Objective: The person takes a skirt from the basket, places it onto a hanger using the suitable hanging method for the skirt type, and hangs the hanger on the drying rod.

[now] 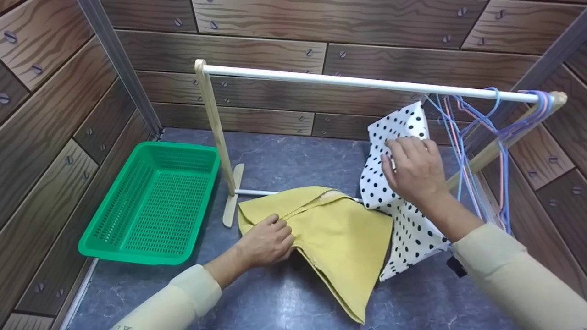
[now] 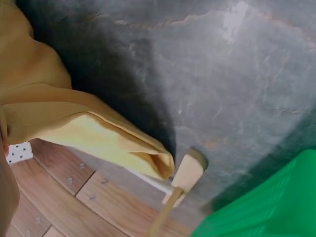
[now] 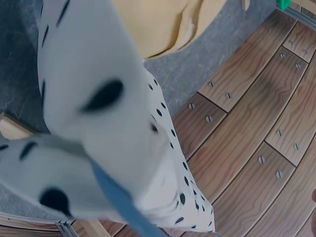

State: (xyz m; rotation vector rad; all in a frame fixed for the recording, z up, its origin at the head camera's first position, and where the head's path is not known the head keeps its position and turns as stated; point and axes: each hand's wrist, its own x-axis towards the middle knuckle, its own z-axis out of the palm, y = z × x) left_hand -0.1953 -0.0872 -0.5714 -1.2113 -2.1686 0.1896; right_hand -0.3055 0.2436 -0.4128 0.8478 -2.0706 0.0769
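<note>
My left hand (image 1: 268,240) grips a folded yellow cloth (image 1: 348,229) with curled fingers. The yellow cloth spreads over the rack's lower bar, its pointed lower end toward me; the left wrist view shows a folded, tube-like end (image 2: 113,133). My right hand (image 1: 412,167) is bent in front of a white cloth with black dots (image 1: 376,178), thumb and index finger apart. The dotted cloth hangs below the rack's right end and passes under my forearm. A blue strip (image 3: 118,200) crosses the dotted cloth in the right wrist view.
A wooden rack with a white top rod (image 1: 321,79) stands across the grey surface (image 1: 284,156). Several blue and pink hangers (image 1: 504,174) hang at its right end. A green basket (image 1: 160,254) sits left of the rack. Wood-patterned walls (image 1: 257,55) enclose the space.
</note>
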